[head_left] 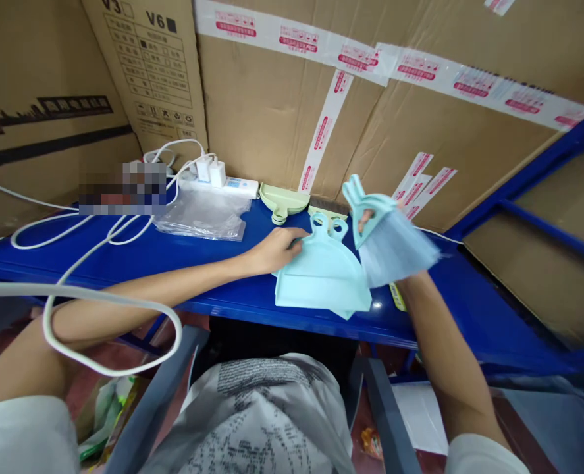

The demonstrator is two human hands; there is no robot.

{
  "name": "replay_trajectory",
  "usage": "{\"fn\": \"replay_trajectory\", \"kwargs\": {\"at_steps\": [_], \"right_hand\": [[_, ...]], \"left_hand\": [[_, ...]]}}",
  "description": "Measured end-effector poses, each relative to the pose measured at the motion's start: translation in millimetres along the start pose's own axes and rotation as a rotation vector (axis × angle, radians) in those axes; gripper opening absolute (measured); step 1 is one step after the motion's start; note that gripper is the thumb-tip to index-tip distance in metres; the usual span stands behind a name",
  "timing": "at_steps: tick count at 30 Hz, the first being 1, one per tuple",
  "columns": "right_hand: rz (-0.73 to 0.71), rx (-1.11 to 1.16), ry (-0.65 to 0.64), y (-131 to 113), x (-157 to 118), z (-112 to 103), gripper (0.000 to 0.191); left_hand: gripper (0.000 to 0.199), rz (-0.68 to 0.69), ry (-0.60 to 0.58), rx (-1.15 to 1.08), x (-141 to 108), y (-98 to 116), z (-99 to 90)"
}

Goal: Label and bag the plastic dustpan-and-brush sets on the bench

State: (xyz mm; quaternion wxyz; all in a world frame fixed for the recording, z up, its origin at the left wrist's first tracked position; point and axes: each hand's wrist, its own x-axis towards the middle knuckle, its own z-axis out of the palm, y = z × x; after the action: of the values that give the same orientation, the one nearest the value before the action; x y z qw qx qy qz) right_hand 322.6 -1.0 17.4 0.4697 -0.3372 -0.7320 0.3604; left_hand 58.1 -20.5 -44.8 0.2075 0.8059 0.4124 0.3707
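Observation:
A light turquoise dustpan (321,266) lies at the front edge of the blue table, its handle with two round holes pointing away from me. My left hand (280,249) grips its left side, fingers curled over the rim. Off to the right, my right hand (368,218) holds a matching small brush (395,243) raised above the table; its bluish bristles point right and down and hide most of the hand. Fingers show through the opening in the brush handle. Behind the dustpan are a green dustpan (288,199) and a green brush with brown bristles (328,207).
Clear plastic bags (200,214) lie left of the green dustpan, beside a white power strip (242,187) with chargers. White cables (108,243) loop over the left side. Cardboard (272,99) walls the back. A yellow-green item (398,297) sits near the front edge.

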Motion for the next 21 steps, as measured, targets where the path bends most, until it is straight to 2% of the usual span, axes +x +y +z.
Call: {"fn": "replay_trajectory", "kwargs": {"at_steps": [3,6,9,13,16,21], "right_hand": [[0.023,0.216,0.105,-8,10,-23,0.056],[0.046,0.183,0.207,-9,21,-34,0.054],[0.091,0.152,0.268,-4,41,-38,0.057],[0.182,0.155,0.176,4,75,-41,0.063],[0.197,0.105,0.117,6,96,-44,0.060],[0.134,0.072,0.149,2,103,-39,0.048]], "left_hand": [[0.037,0.049,-0.098,-0.045,-2,2,-4.6],[0.035,0.024,-0.223,-0.092,1,-6,-13.2],[0.032,0.057,-0.283,-0.140,3,-13,-20.2],[0.030,0.093,-0.349,-0.180,2,-11,-21.8],[0.030,0.099,-0.370,-0.194,1,-9,-20.3],[0.030,0.097,-0.380,-0.210,2,-10,-19.5]]}}
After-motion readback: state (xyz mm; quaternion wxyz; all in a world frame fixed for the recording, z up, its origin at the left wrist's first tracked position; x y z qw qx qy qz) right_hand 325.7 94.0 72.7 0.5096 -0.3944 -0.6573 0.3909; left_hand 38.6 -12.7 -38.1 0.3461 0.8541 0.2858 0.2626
